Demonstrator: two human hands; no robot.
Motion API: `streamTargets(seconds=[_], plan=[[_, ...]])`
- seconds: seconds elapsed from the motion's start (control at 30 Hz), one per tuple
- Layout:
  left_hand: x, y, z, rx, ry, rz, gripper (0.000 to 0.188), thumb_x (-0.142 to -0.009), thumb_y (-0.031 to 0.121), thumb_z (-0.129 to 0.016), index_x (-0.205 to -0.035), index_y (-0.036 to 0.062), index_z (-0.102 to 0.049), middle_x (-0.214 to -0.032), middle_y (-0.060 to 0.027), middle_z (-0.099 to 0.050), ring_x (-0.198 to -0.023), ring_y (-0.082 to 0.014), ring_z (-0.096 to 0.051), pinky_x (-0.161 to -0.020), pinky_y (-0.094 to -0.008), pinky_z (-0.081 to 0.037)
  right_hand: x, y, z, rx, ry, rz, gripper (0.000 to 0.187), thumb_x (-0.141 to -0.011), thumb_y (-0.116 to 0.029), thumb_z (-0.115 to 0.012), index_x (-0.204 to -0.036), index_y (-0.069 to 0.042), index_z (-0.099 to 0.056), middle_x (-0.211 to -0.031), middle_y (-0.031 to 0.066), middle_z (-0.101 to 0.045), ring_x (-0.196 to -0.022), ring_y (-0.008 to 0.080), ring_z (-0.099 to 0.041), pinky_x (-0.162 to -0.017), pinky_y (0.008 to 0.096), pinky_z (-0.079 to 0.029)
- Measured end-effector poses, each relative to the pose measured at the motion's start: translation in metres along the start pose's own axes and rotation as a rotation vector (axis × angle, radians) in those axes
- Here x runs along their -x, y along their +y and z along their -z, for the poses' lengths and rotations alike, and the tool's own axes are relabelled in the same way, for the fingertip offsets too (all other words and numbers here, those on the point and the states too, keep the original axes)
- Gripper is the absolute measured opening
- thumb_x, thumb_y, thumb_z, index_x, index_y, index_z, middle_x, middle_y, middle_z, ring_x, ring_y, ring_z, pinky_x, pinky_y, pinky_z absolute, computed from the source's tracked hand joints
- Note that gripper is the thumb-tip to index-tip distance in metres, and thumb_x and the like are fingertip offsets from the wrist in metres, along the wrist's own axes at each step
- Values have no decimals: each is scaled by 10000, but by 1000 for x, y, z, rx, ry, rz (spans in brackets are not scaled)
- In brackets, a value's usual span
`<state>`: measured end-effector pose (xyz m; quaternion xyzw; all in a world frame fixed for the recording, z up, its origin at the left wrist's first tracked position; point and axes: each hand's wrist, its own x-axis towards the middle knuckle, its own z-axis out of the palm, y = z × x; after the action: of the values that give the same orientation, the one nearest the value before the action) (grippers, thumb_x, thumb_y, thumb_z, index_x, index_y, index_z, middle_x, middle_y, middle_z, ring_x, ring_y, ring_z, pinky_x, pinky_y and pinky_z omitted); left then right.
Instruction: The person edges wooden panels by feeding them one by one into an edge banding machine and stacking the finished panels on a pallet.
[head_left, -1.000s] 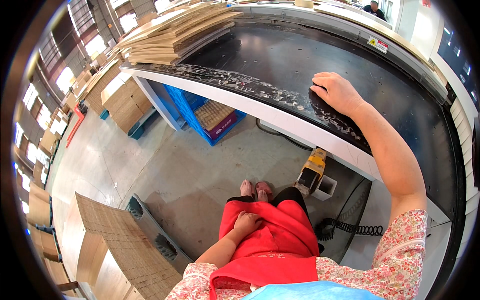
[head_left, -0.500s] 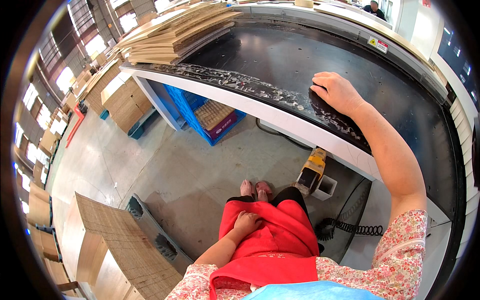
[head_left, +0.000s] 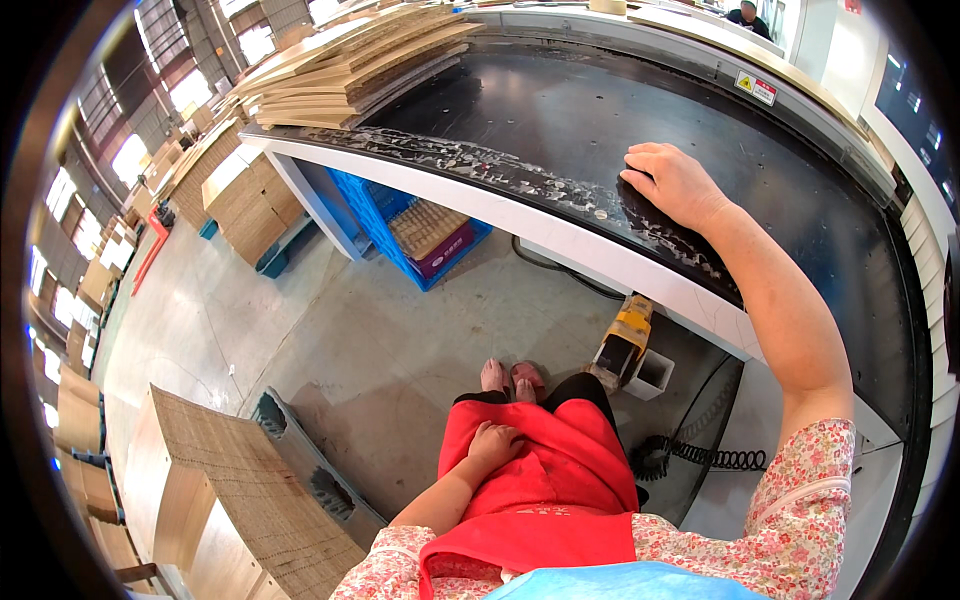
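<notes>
My right hand [head_left: 680,185] rests on the black tabletop [head_left: 560,110] near its front edge. Its fingers are curled together and nothing shows in them. Under and left of it the black surface is worn, with pale scuffs along the edge. Against the red apron [head_left: 540,470] over my lap lies my left hand [head_left: 493,445], its fingers loosely laid on the cloth and holding nothing visible.
Stacked wooden boards [head_left: 350,75] occupy the table's far left. Beneath stands a blue crate [head_left: 385,235] with a box in it. A yellow-and-black tool [head_left: 625,335] hangs below the edge, near a coiled black cable [head_left: 715,458]. More boards [head_left: 235,460] stand at lower left.
</notes>
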<state>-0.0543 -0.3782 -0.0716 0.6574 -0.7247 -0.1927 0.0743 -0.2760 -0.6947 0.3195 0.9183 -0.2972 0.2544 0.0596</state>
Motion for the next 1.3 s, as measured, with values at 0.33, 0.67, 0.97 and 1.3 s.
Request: streamTargets(seconds=[0.33, 0.67, 0.97, 1.3], plan=[[0, -1, -2, 7, -14, 13, 302, -860, 369, -581, -1027, 142, -688, -1004, -69, -702, -970, -232, -650, -979, -467, -397, -3, -8, 9, -29, -139, -90, 329, -918, -244, -557, -1096, 19, -646, -1210, 182, -609, -1137, 330, -551, -981, 379, -440], [0, 1, 1, -1, -25, 17, 306, -856, 369, -585, -1038, 143, -684, -1013, -64, -700, -980, -227, -647, -990, -460, -389, -1, 0, 1, -1, -24, -21, 296, -917, -272, -563, -1027, -18, -670, -1068, 120, -647, -1028, 313, -591, -888, 394, -482], [0, 3, 4, 9, -42, 42, 312, -861, 364, -581, -1064, 145, -673, -1036, -65, -692, -1007, -231, -635, -1007, -459, -382, -1, 0, 0, 2, -21, -18, 287, -914, -267, -565, -1013, -17, -667, -1049, 121, -645, -1016, 318, -590, -876, 400, -483], [0, 3, 3, 0, -40, 42, 319, -864, 371, -576, -1072, 148, -672, -1045, -69, -692, -1018, -229, -634, -1006, -458, -383, 0, -2, 1, -4, -13, -12, 285, -916, -259, -562, -1006, -10, -666, -1026, 124, -646, -1004, 314, -592, -878, 396, -480]])
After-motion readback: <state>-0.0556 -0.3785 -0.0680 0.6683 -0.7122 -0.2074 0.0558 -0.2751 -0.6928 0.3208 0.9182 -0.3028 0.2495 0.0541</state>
